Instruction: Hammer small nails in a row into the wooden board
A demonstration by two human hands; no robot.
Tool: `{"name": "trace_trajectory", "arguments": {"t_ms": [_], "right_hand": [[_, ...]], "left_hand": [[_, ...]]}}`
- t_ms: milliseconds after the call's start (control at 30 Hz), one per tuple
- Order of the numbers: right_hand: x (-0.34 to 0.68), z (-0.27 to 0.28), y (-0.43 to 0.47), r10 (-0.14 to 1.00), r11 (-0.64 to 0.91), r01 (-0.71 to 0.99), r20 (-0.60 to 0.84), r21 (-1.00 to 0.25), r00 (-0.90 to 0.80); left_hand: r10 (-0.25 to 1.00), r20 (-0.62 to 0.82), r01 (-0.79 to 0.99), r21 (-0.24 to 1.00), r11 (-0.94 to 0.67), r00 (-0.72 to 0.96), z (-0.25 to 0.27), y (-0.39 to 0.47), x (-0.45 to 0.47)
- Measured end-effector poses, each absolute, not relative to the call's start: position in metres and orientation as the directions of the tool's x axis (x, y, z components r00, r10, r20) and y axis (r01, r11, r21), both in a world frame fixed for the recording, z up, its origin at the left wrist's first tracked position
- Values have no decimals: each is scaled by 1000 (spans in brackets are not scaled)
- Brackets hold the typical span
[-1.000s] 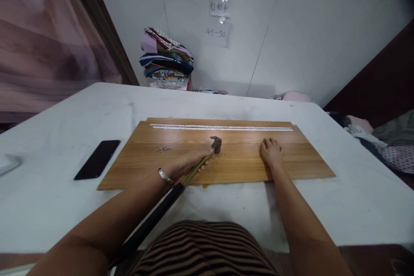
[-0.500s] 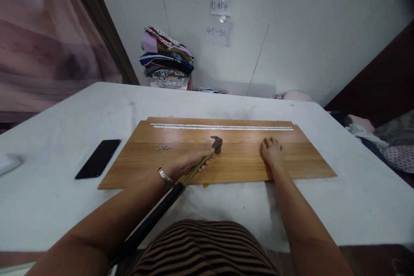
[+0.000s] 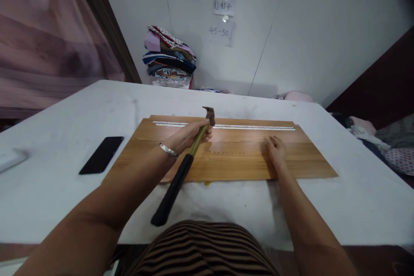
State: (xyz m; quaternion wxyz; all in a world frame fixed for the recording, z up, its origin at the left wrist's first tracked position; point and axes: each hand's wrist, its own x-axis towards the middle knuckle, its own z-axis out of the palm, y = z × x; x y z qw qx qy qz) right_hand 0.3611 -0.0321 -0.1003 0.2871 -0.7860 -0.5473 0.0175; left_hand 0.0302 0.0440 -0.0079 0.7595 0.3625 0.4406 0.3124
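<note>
A: Where's the hammer (image 3: 186, 164)?
B: Just left of the middle of the frame, in the left hand (image 3: 195, 130). That hand is wrapped around the handle right below the metal head.
A: And the right hand (image 3: 277, 150)?
B: Well apart from the other, right of centre, over the wooden board (image 3: 246, 166). Its fingers are bent and close together; I can't tell whether they touch the wood or pinch anything. The hammer is well to the left of it.
A: Which way does the hammer point?
B: Its long axis slants. The black grip ends at lower left of centre, over the strip of table (image 3: 64, 125) in front of the board, and the head is up and to the right, near the board's far edge in the picture. The claw points left.
A: What's around it?
B: A row of small dark dots (image 3: 243, 153) crosses the board between the hands, below the head in the frame. Two white strips (image 3: 252, 127) run along the far side, partly hidden by the left hand.
A: Farther out?
B: A phone (image 3: 101, 155) lies on the table at left, beside the board. Folded clothes (image 3: 170, 58) are stacked at upper left of centre, and two paper notes (image 3: 223, 7) hang on the wall, top centre.
</note>
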Motion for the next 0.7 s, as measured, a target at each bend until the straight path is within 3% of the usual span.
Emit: {"name": "trace_trajectory", "arguments": {"t_ms": [67, 100, 133, 200, 267, 367, 533, 633, 700], "right_hand": [[338, -85, -38, 895, -167, 774, 236, -610, 379], [323, -76, -41, 932, -85, 554, 132, -828, 339], [306, -67, -45, 972, -45, 292, 25, -955, 232], [273, -50, -52, 995, -101, -81, -101, -992, -15], [244, -35, -58, 966, -214, -249, -167, -944, -197], [219, -22, -59, 945, -271, -330, -186, -904, -268], [209, -22, -48, 969, -211, -436, -128, -875, -211], [214, -29, -43, 949, -269, -415, -166, -869, -266], [223, -32, -42, 920, -326, -387, -195, -862, -341]], "left_hand": [[821, -444, -265, 795, 546, 358, -5, 58, 40], [825, -447, -314, 774, 550, 345, -3, 63, 47], [827, -451, -356, 752, 555, 336, -2, 66, 54], [820, -446, -412, 713, 567, 358, 0, 66, 69], [822, -416, -411, 720, 559, 389, 2, 58, 83], [831, -424, -325, 778, 538, 360, 3, 37, 99], [823, -453, -141, 842, 521, 342, 0, 13, 116], [797, -453, -59, 855, 515, 400, 1, 8, 118], [812, -377, -65, 891, 449, 445, 2, 6, 112]]}}
